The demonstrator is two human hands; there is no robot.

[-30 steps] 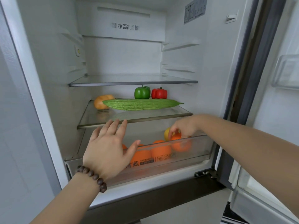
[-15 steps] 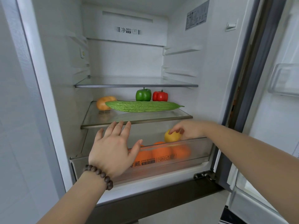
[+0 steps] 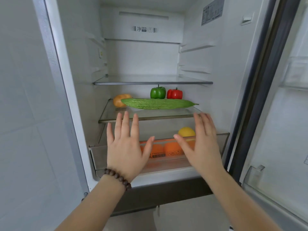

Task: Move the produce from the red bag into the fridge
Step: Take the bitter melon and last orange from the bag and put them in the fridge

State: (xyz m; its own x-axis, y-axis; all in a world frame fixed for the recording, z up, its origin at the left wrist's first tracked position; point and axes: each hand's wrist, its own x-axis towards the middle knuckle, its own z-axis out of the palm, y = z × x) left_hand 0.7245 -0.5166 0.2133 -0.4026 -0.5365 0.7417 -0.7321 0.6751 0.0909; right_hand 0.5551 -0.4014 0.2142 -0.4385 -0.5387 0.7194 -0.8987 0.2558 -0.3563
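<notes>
The fridge stands open before me. Its clear crisper drawer [image 3: 100,157] is pulled out and holds several oranges [image 3: 171,148] with a yellow lemon [image 3: 186,131] on top at the right. My left hand [image 3: 126,147] and my right hand [image 3: 201,144] are both open, fingers spread, palms toward the drawer's front. Neither holds anything. On the glass shelf [image 3: 150,117] above lie a long green bitter gourd [image 3: 158,103], an orange fruit [image 3: 118,100], a green pepper [image 3: 157,92] and a red pepper [image 3: 174,94]. The red bag is out of view.
An upper glass shelf [image 3: 152,82] is bare. The fridge door [image 3: 286,130] stands open at the right with its clear bins. A pale tiled wall [image 3: 25,114] lies at the left. Below the drawer runs a dark lower panel [image 3: 166,195].
My right hand let go of the lemon, left it in the drawer, and drew back with fingers spread. My left hand stayed open in front of the drawer.
</notes>
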